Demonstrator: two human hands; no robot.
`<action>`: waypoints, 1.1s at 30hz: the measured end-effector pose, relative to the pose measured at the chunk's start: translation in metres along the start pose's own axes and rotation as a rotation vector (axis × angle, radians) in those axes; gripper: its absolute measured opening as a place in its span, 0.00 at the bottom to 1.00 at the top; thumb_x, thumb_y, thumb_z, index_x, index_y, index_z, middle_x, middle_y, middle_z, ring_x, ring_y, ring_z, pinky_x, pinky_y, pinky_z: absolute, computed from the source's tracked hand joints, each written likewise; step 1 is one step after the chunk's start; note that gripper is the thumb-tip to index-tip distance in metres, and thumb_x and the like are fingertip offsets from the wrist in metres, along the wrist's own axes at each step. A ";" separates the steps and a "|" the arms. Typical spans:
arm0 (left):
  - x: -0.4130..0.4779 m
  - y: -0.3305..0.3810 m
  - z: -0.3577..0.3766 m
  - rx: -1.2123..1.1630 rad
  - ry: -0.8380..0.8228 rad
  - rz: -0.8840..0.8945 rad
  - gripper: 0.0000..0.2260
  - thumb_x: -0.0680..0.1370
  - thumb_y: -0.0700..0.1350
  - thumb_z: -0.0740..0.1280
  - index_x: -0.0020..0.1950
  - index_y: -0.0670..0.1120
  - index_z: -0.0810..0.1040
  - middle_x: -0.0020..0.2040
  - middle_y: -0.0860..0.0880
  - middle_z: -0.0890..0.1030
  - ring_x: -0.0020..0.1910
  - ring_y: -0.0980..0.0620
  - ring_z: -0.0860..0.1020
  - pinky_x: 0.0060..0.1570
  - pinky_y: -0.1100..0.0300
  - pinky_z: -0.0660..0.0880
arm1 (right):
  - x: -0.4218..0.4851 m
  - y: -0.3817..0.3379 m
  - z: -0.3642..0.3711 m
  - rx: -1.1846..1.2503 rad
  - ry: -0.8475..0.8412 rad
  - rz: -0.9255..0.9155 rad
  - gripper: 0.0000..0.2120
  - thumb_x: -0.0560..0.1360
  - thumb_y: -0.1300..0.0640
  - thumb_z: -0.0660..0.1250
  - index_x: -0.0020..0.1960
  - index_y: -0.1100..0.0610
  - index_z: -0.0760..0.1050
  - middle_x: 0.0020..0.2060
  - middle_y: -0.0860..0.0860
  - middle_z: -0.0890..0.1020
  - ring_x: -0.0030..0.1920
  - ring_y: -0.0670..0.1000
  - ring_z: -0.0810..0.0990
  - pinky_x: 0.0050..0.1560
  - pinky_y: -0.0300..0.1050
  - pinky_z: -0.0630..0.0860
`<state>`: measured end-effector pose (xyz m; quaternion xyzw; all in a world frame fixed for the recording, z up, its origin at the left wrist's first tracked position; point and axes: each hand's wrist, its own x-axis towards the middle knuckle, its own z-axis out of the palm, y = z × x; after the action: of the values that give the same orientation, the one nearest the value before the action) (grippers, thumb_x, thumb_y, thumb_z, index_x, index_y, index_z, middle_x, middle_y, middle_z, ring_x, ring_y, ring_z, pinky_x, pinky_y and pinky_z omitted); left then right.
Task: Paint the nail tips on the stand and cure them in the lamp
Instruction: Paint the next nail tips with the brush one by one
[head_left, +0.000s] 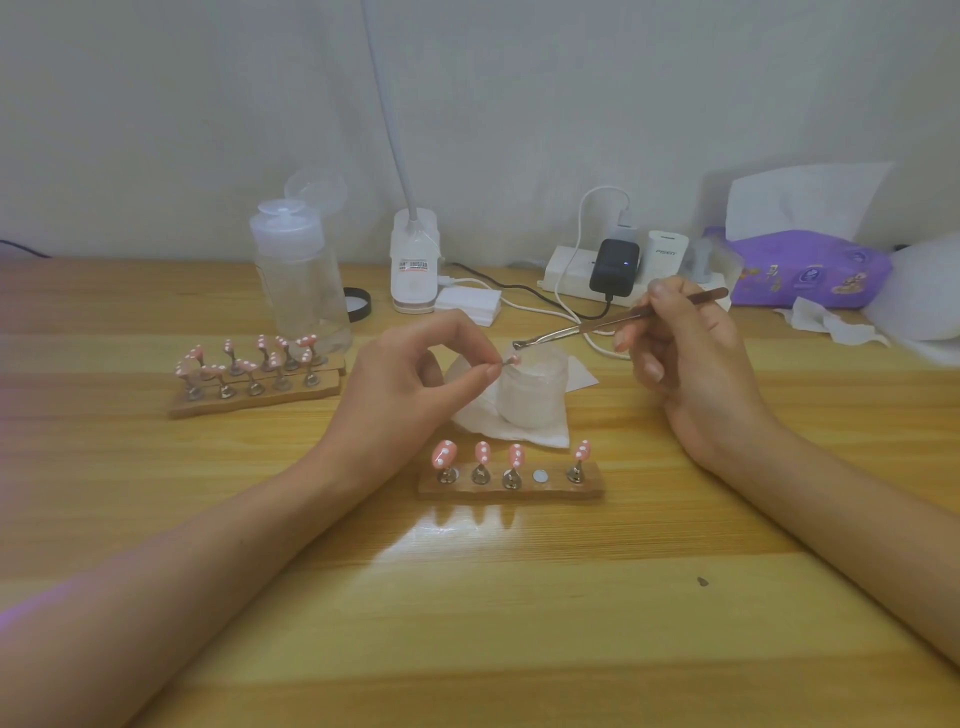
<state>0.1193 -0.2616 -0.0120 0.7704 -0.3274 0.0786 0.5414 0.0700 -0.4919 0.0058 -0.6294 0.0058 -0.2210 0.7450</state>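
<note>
The left hand (415, 374) pinches a thin little stick between thumb and first finger. On the end of the stick is one small pink nail tip (514, 358). The other fingers are curled in. The hand holds this tip up over a little white jar (535, 400).

The right hand (685, 358) grips a long metal tool (587, 326) like a pen, with the fingers curled round it. The end of the tool is just above the held tip. I cannot tell if they touch.

The jar sits on a white paper (540, 436) on the wooden worktop (467, 597). Just in front of it is the near stand (556, 489). It holds four pink tips with white dots (444, 453). One round silver spot (541, 475) on it has no tip.

On the left are two more stands (260, 399) full of pink dotted tips. Behind them is a clear bottle (301, 275). Beside the bottle stands a white lamp (414, 260) with a long neck. On the right, by the wall, lie a power strip (569, 275) and a purple pack of tissues (810, 270).
</note>
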 end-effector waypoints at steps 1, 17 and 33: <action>0.000 0.000 0.000 0.001 -0.001 0.003 0.06 0.76 0.45 0.74 0.41 0.55 0.81 0.34 0.47 0.79 0.27 0.53 0.67 0.32 0.61 0.68 | 0.000 0.000 0.000 -0.013 -0.020 -0.007 0.13 0.83 0.55 0.59 0.40 0.51 0.72 0.29 0.50 0.82 0.22 0.45 0.66 0.23 0.34 0.61; 0.000 0.001 0.000 -0.007 0.001 0.004 0.04 0.75 0.46 0.73 0.42 0.53 0.81 0.31 0.50 0.76 0.26 0.55 0.65 0.32 0.61 0.66 | 0.001 0.001 -0.001 0.001 0.021 0.006 0.13 0.83 0.56 0.59 0.40 0.52 0.71 0.29 0.50 0.82 0.22 0.45 0.66 0.23 0.34 0.61; -0.001 0.003 0.000 -0.015 -0.006 0.000 0.07 0.76 0.42 0.73 0.41 0.52 0.81 0.30 0.62 0.76 0.26 0.56 0.65 0.31 0.66 0.66 | 0.000 0.001 0.000 -0.041 0.036 0.039 0.13 0.83 0.56 0.59 0.39 0.52 0.71 0.28 0.51 0.82 0.22 0.45 0.66 0.22 0.34 0.61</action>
<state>0.1168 -0.2621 -0.0098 0.7667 -0.3297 0.0739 0.5460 0.0707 -0.4917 0.0052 -0.6402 0.0361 -0.2178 0.7358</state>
